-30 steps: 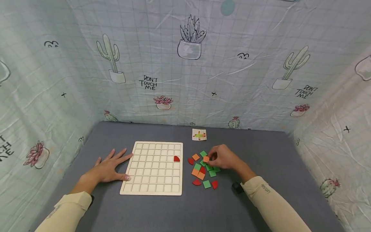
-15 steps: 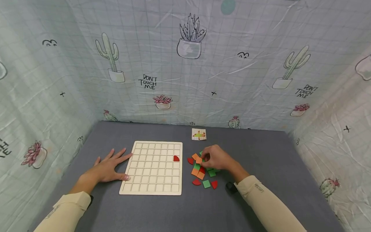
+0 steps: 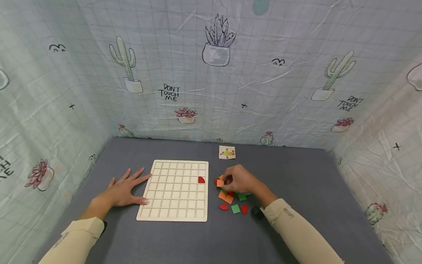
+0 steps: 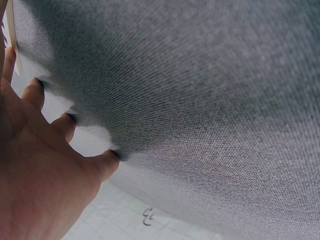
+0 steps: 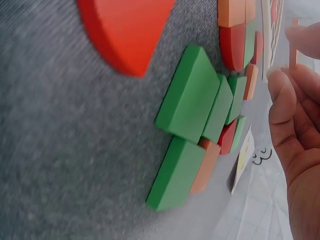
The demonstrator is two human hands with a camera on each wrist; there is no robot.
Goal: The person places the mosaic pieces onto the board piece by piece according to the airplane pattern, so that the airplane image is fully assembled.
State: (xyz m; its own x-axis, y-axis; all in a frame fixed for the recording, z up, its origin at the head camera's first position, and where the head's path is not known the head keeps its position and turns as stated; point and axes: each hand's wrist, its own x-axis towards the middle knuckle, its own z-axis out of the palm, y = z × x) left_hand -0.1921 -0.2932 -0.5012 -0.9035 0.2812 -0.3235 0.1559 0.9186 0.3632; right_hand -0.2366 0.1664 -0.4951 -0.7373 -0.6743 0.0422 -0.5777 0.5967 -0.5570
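Note:
My right hand pinches an orange square tile between thumb and fingers, above the left side of a loose pile. In the right wrist view the same orange tile shows edge-on, lifted off the table. Green squares, orange squares and red quarter-circles lie under and around that hand, some hidden by it. Spread on the table, my left hand touches the left edge of a pale wooden grid board with its thumb and a fingertip. One red quarter-circle tile sits in a cell near the board's right edge.
Behind the pile lies a small pattern card with a coloured figure on a grid. The grey table ends at a printed cloth backdrop on the back and sides. A black wrist device hangs under the right cuff.
My right hand has moved left with the orange tile, from over the pile's middle to its left side, nearer the board. The left hand and the board stay in place.

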